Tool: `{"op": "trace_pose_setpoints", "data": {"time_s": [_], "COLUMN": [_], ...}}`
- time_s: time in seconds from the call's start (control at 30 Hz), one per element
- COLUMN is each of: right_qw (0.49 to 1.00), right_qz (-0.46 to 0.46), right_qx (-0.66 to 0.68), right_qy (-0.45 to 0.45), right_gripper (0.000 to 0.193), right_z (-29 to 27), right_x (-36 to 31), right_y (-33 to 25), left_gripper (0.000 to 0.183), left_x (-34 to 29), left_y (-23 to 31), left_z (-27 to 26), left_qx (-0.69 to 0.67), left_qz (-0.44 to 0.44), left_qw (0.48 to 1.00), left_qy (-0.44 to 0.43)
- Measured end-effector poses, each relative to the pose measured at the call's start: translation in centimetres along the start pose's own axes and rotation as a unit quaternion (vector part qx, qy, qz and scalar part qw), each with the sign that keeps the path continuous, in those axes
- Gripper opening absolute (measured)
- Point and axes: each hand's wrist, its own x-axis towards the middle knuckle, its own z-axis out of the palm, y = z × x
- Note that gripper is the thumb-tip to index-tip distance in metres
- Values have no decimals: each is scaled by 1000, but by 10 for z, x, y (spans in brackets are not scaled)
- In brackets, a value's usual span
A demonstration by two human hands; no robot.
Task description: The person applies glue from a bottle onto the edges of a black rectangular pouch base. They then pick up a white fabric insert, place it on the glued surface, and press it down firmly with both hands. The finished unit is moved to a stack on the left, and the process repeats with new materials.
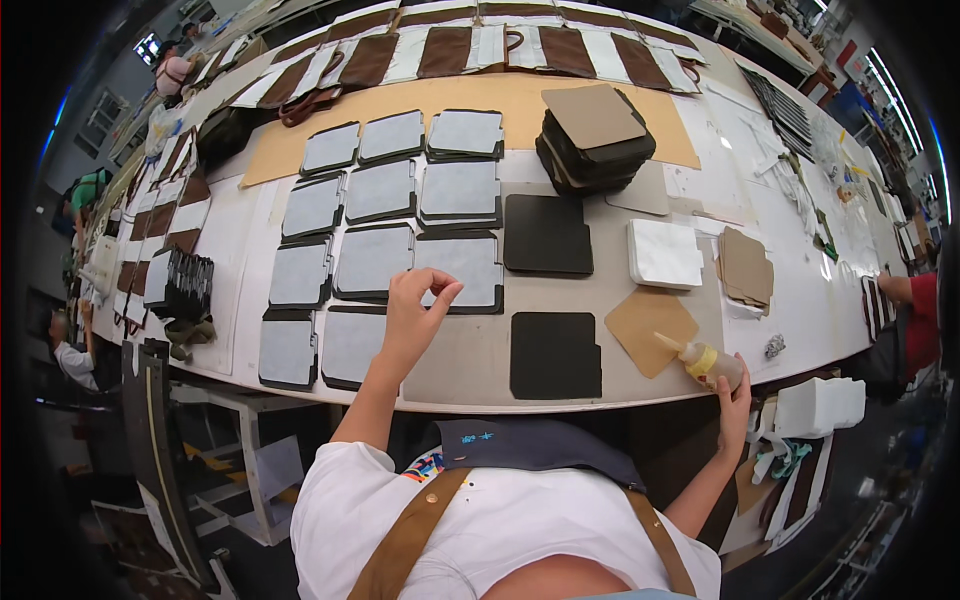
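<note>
My left hand [418, 310] hovers over the lower right of several black panels faced with light grey sheets [372, 190], laid out in rows. Its fingers are curled together in a pinch, and nothing shows between them. At the front right, my right hand [735, 398] is wrapped around a squeeze bottle [712, 365] with a yellow band and a pale nozzle. The bottle lies tilted, its nozzle pointing left over a tan square sheet [652, 330]. Between my hands lie a plain black panel [556, 355] and, farther back, another black panel [548, 235].
Behind the panels rises a black stack with a brown board [594, 116] on top. A white sheet stack [665, 252] and tan cards [745, 268] sit at the right. Brown-and-white bag pieces [445, 52] line the far side. Another person's arm [895, 290] reaches in at the right edge.
</note>
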Motion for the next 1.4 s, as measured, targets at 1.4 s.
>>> {"op": "trace_pose_setpoints", "data": {"time_s": [1.4], "right_qw": [964], "right_qz": [-251], "right_qx": [58], "right_qy": [62], "right_gripper": [68], "right_z": [143], "right_x": [-42], "right_y": [-52], "left_gripper": [8], "left_x": [-47], "left_y": [-1], "left_z": [59], "left_qx": [-36], "left_qz": [32], "left_qw": [998], "left_qy": [36]}}
